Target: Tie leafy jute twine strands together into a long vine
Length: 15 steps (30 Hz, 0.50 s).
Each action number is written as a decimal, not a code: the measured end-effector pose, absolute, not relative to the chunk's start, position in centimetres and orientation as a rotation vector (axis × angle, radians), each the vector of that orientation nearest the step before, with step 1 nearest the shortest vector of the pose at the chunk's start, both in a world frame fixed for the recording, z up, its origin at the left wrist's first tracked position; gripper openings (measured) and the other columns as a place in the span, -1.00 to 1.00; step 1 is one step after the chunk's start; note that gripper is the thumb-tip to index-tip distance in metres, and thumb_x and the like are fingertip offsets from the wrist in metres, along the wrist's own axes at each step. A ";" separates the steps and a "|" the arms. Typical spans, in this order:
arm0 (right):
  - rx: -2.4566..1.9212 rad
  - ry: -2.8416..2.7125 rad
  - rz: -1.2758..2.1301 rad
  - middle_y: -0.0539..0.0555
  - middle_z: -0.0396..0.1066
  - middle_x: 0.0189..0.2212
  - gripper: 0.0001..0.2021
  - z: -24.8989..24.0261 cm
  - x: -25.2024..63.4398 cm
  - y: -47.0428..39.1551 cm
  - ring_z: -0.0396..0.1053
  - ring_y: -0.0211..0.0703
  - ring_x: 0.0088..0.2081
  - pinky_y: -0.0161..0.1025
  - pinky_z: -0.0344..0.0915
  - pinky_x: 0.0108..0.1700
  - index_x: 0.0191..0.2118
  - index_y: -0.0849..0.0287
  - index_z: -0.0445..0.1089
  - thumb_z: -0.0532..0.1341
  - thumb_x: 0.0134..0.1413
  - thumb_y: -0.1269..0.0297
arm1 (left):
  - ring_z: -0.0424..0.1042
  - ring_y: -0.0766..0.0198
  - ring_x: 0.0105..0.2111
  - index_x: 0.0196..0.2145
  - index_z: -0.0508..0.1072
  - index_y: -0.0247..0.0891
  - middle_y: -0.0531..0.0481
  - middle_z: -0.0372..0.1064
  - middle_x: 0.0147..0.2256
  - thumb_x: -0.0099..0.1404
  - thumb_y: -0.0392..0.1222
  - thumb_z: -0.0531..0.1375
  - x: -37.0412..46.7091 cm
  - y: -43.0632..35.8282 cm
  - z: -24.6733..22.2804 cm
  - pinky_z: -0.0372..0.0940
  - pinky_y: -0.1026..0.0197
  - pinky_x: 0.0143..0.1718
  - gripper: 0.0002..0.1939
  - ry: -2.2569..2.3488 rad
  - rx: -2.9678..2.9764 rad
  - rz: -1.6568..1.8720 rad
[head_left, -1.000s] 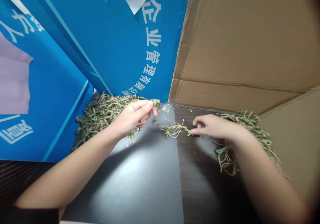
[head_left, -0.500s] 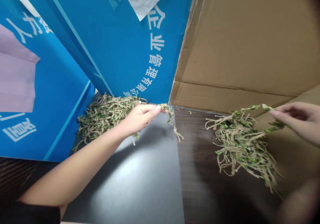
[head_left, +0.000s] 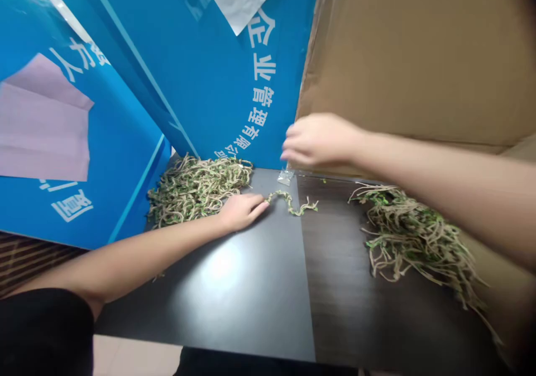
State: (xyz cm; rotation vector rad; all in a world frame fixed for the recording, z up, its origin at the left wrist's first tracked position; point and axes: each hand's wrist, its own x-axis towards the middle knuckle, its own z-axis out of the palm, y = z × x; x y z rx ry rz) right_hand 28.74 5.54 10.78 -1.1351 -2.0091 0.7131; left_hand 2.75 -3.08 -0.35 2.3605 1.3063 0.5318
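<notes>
My left hand (head_left: pixel 245 210) rests low over the grey surface, thumb and fingers closed on one end of a knotted twine strand with small green leaves (head_left: pixel 293 207). The strand's free end lies in a wavy line to the right. Beside this hand is a heap of similar leafy twine (head_left: pixel 195 189). My right hand (head_left: pixel 320 140) is raised above the back edge of the surface with its fingers curled; what they hold, if anything, I cannot make out. Just below those fingers is a small clear plastic piece (head_left: pixel 285 176).
A second leafy twine pile (head_left: pixel 419 242) lies on the dark wood-grain surface (head_left: pixel 335 303), under my right forearm. Blue printed panels (head_left: pixel 218 74) stand behind and left, and a cardboard wall (head_left: pixel 419 57) stands right. A pinkish sheet (head_left: pixel 46 124) hangs on the left panel.
My right hand has swung left from the right pile to the middle back; the strand it held there no longer shows. My left hand has lowered, and its strand now lies on the surface.
</notes>
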 end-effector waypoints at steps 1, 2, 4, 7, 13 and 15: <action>-1.086 -2.034 0.777 0.10 0.54 -0.09 -0.74 9.4 27.2 5.2 0.48 -0.08 0.05 0.06 0.34 0.24 -0.08 0.23 0.52 0.28 0.37 0.12 | 0.33 0.17 -0.40 -0.30 0.48 -0.23 -0.06 0.38 -0.41 0.50 0.13 0.08 2.7 -3.1 -0.4 0.10 0.18 -0.31 -0.59 1.298 2.347 0.542; -1.057 -2.038 0.836 0.10 0.55 -0.08 -0.75 7.8 25.8 4.6 0.47 -0.08 0.07 0.05 0.31 0.28 -0.07 0.19 0.52 0.27 0.37 0.11 | 0.31 0.18 -0.42 -0.29 0.45 -0.23 -0.04 0.35 -0.43 0.49 0.12 0.08 2.7 -3.2 -0.5 0.11 0.18 -0.31 -0.62 1.291 2.327 0.559; -1.074 -1.973 0.925 0.14 0.54 -0.02 -0.66 4.0 23.3 3.0 0.48 -0.08 0.06 -0.01 0.36 0.23 0.03 0.14 0.48 0.07 0.49 0.04 | 0.31 0.19 -0.43 -0.23 0.40 -0.23 -0.02 0.34 -0.42 0.50 0.11 0.04 2.4 -3.3 -0.7 0.14 0.16 -0.29 -0.64 1.287 2.263 0.622; -1.180 -1.865 1.035 0.23 0.53 -0.05 -0.39 -0.5 21.2 0.6 0.54 -0.13 -0.17 -0.12 0.49 -0.11 0.15 0.16 0.35 -0.35 0.54 0.01 | 0.32 0.19 -0.37 -0.10 0.32 -0.23 -0.01 0.32 -0.37 0.55 0.12 -0.08 2.3 -3.0 -0.6 0.20 0.16 -0.24 -0.62 1.314 2.112 0.778; -1.312 -2.047 1.055 0.04 0.52 -0.40 -0.52 0.2 24.3 -0.8 0.37 -0.22 -0.50 -0.28 0.27 -0.40 -0.15 0.12 0.47 -0.02 0.43 -0.14 | 0.14 0.34 -0.57 -0.01 0.19 -0.18 0.07 0.21 -0.37 0.58 0.13 -0.28 6.0 -2.4 -0.4 0.06 0.28 -0.53 -0.57 1.425 1.670 0.943; -1.445 -2.071 0.878 0.09 0.51 -0.41 -0.47 1.5 26.2 -0.4 0.44 -0.11 -0.36 -0.26 0.24 -0.30 -0.35 0.15 0.45 0.01 0.39 -0.18 | -0.01 0.39 -0.66 -0.04 0.15 -0.18 0.13 0.18 -0.39 0.58 0.15 -0.25 7.8 -3.5 -0.6 -0.04 0.29 -0.61 -0.60 1.438 1.558 0.899</action>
